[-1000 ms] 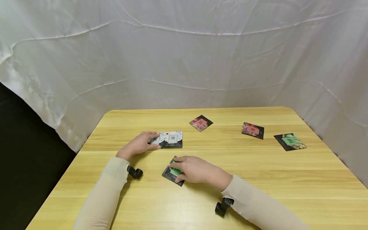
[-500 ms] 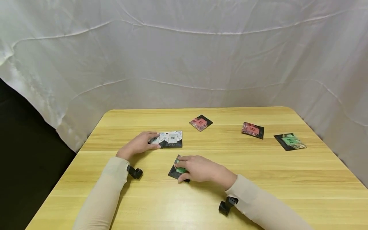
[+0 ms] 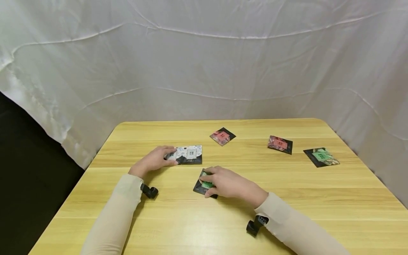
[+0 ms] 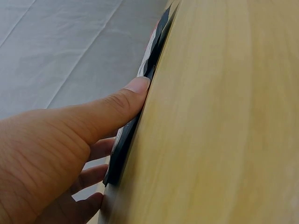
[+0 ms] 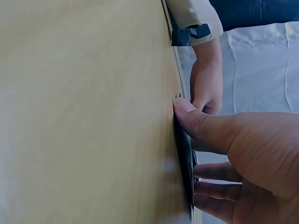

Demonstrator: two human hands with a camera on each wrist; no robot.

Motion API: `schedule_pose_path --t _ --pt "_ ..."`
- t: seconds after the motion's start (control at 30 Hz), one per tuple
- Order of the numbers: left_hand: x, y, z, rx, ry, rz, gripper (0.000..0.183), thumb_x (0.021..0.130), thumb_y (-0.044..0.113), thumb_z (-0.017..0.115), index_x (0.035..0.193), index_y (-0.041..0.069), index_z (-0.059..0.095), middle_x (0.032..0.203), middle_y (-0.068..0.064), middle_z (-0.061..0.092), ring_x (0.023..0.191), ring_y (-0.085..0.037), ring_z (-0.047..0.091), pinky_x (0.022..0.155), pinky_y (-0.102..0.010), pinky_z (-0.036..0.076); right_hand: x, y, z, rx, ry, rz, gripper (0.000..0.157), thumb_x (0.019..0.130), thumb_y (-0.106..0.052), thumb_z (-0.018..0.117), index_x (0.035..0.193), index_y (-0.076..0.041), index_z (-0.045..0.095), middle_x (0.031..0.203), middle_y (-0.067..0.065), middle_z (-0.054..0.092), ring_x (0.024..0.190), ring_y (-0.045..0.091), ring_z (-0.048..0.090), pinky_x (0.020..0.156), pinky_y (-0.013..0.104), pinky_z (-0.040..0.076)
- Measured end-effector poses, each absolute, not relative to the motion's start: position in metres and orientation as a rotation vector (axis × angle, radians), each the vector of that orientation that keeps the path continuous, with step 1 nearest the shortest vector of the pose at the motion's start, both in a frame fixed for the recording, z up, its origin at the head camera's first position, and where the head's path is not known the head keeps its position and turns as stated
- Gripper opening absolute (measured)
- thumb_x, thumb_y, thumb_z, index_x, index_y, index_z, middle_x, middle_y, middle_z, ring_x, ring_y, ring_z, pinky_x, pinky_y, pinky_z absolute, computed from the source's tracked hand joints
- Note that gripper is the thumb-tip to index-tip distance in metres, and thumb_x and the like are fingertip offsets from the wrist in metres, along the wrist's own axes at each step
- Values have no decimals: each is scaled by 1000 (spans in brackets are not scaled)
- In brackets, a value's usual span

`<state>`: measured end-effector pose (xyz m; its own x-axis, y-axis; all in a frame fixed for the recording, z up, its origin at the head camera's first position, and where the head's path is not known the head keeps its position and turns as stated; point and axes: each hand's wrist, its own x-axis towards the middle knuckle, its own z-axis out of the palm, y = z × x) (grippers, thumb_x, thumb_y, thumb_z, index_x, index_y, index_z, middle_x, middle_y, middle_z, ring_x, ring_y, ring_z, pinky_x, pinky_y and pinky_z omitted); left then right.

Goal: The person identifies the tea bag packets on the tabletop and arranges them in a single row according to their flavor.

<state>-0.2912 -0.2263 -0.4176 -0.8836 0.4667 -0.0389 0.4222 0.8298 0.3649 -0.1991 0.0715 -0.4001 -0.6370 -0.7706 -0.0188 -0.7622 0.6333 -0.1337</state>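
Note:
Two black-and-white packets lie side by side on the wooden table. My left hand (image 3: 155, 159) rests on the left one, its thumb (image 4: 135, 86) along the near edge and its fingers partly covering the label; the right white packet (image 3: 192, 154) shows almost whole. My right hand (image 3: 230, 182) pinches a black packet with a green label (image 3: 204, 185) between thumb and fingers, just in front of the white pair and a little to their right. That packet's right part is hidden by the hand. In the right wrist view the thumb (image 5: 187, 109) sits against the packet's edge.
Toward the back of the table (image 3: 178, 226) lies a red-labelled packet (image 3: 222, 136). Farther right are another red-labelled packet (image 3: 280, 144) and a green-labelled packet (image 3: 321, 157). A pale curtain (image 3: 204, 71) hangs behind the table.
My right hand has slid the green-labelled packet to the right and a little away from me. The left hand and the other packets have stayed in place.

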Motion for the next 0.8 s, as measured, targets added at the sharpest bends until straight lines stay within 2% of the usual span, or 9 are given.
schedule_pose_path --t 0.43,0.8 --pt "-292 -226 -418 690 2882 518 72 78 56 56 137 18 37 140 -6 32 128 -30 26 104 -48 22 -205 80 -398 -1251 2778 -178 56 83 -48 52 130 -18 49 135 13 40 119 26 42 94 39 40" --pt "-292 -227 -419 687 2874 513 72 79 56 55 138 19 36 141 -6 31 129 -30 24 104 -48 21 -214 86 -401 -1179 2797 -230 52 85 -46 52 126 -14 52 134 11 42 121 24 40 97 38 37"
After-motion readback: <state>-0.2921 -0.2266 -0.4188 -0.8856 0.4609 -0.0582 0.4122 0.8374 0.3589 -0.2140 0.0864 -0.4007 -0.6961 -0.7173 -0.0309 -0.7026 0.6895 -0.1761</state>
